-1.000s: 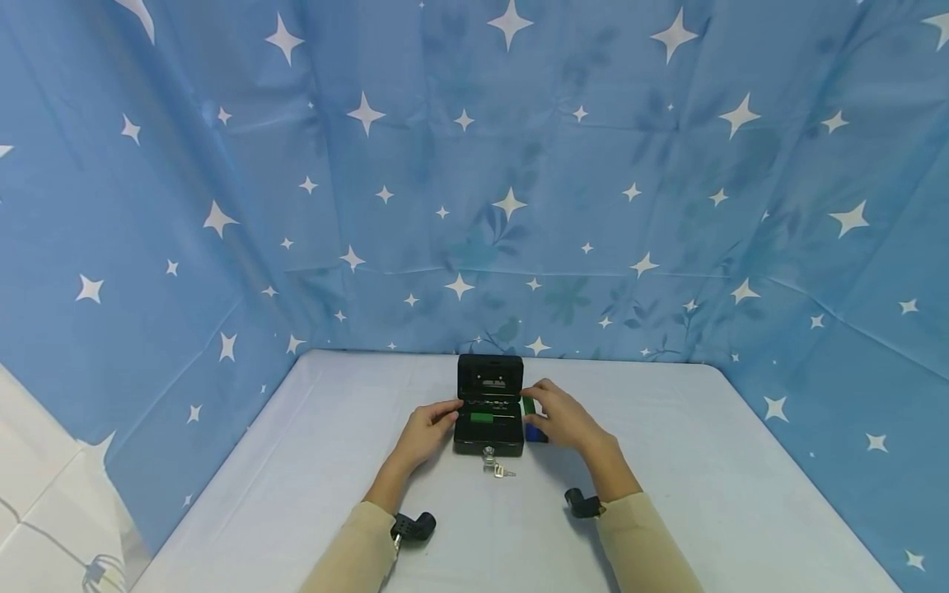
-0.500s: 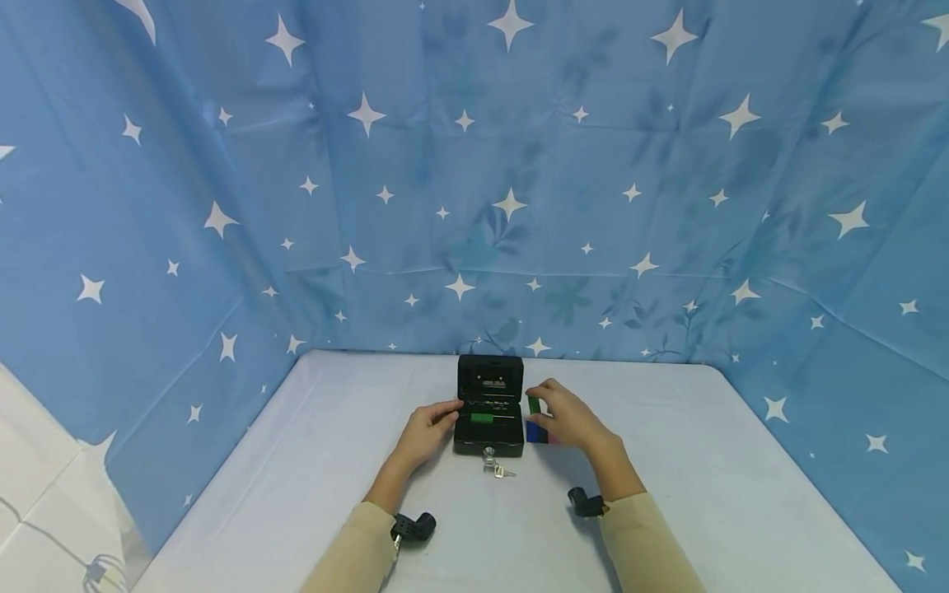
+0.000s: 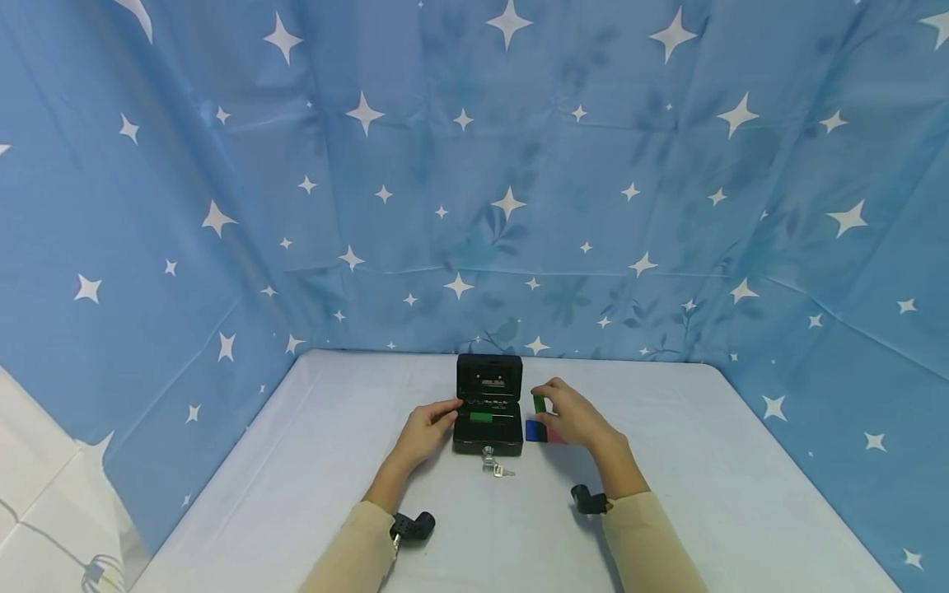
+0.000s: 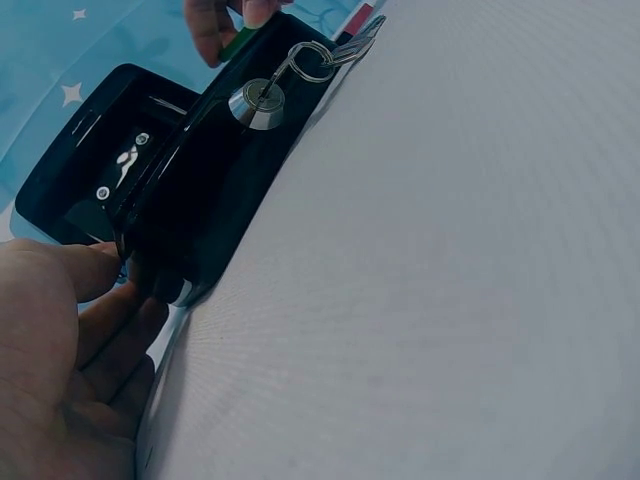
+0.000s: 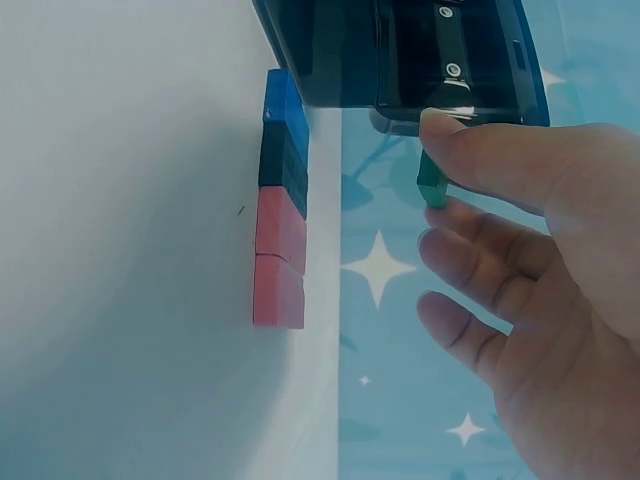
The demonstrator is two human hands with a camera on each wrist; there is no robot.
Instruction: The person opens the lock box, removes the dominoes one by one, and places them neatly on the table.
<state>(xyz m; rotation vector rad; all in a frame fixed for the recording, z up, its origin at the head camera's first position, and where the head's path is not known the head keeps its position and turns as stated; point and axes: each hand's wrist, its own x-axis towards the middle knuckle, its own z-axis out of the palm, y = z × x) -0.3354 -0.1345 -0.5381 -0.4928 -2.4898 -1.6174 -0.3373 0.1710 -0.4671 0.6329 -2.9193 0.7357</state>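
A small black cash box (image 3: 467, 447) stands on the table with its lid (image 3: 489, 364) raised. My left hand (image 3: 424, 432) grips its left side, thumb at the edge and fingers against the outer wall in the left wrist view. Just right of the box, my right hand (image 3: 577, 418) pinches a green block (image 5: 431, 183) between thumb and fingertips, above the table. Another green block (image 3: 481, 417) lies inside the box. Beside the box runs a row of blocks: a blue block (image 5: 285, 105), a black block (image 5: 283, 160) and two pink blocks (image 5: 278, 222).
A key sits in the lock (image 4: 258, 103) on the box front, with a ring and spare key (image 3: 500, 471) hanging from it. White cloth covers the table (image 3: 296, 494). A blue star-patterned curtain (image 3: 474, 165) rises behind its far edge.
My right hand has shifted slightly right, away from the box, with the green block in it. More of the blue, black and pink row now shows. The left hand stays put.
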